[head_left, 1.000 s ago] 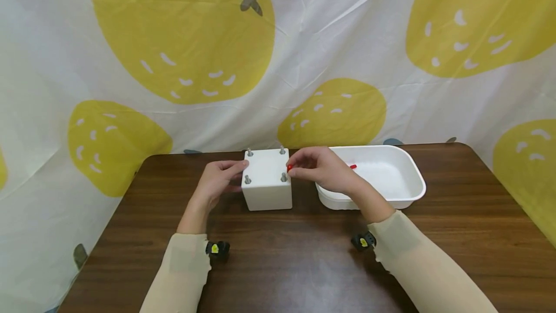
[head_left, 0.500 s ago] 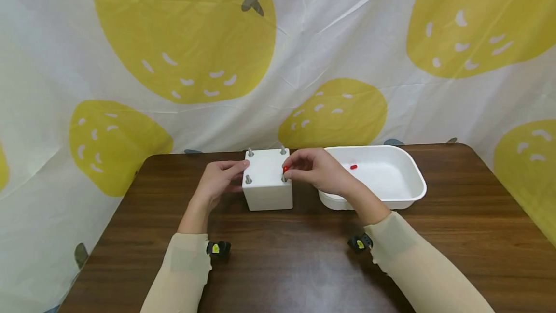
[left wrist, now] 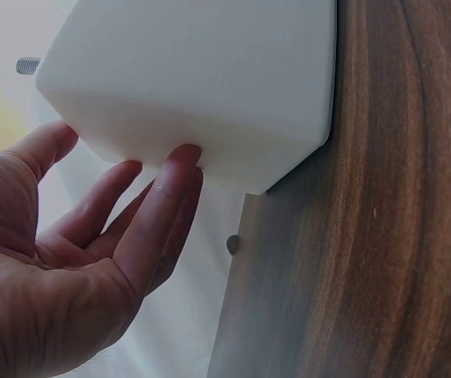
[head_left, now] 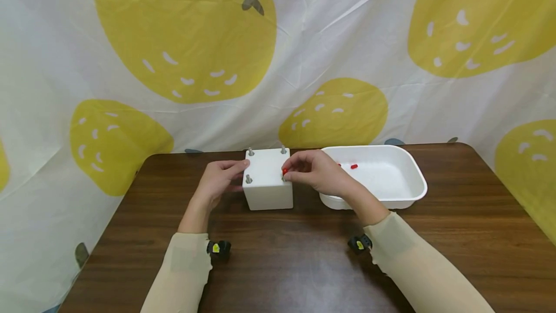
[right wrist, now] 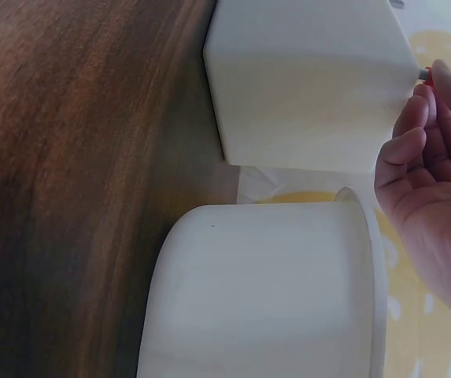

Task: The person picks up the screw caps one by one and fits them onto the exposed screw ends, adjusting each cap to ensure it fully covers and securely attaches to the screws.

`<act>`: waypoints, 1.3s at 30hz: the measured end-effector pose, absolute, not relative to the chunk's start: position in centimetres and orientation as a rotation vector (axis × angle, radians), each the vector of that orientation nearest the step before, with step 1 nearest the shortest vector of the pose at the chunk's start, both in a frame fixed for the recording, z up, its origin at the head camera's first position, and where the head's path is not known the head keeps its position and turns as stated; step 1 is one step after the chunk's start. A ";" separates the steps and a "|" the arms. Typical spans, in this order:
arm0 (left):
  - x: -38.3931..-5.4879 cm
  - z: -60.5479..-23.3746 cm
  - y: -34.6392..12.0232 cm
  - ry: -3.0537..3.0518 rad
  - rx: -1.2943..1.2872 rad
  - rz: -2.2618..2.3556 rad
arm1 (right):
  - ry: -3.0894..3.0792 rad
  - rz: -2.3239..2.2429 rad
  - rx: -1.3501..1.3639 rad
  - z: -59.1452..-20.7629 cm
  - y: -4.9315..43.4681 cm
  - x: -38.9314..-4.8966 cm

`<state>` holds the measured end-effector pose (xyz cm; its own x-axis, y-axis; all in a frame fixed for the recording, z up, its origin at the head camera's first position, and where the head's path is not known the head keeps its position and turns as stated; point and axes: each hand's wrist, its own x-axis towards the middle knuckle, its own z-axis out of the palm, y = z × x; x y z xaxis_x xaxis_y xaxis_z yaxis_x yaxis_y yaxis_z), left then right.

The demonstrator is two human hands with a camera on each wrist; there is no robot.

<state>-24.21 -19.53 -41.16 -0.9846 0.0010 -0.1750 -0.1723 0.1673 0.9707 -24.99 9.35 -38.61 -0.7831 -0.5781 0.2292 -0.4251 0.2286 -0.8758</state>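
A white block (head_left: 266, 170) stands on the table with a threaded metal bolt (head_left: 248, 178) sticking up at each top corner. My left hand (head_left: 219, 177) is at its left side; in the left wrist view the fingertips (left wrist: 179, 157) touch that side, and the thumb lies at the top edge. With thumb and index finger, my right hand (head_left: 319, 170) pinches a small red cap-like piece (head_left: 284, 171) at the near-right bolt. The right wrist view shows the red piece (right wrist: 429, 76) at the bolt's end, mostly hidden by fingers.
A white tray (head_left: 393, 202) stands right of the block, partly behind my right hand. Small red pieces (head_left: 354, 166) lie in it. The brown wooden table (head_left: 282, 255) reaches a patterned cloth (head_left: 304, 62) at the back.
My right hand has moved slightly left with the red piece, from beside the block to the near-right bolt. More of the tray shows. The left hand keeps its place.
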 end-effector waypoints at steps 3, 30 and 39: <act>-24.2 -41.1 -19.5 2.292 -0.170 1.935 | 2.356 -1.591 -0.974 -38.7 9.3 -24.9; -24.2 -40.9 -19.3 2.296 -0.175 1.928 | 2.429 -1.561 -0.974 -39.0 9.4 -24.6; -24.2 -41.0 -19.3 2.288 -0.174 1.938 | 2.461 -1.580 -0.949 -39.3 9.3 -24.5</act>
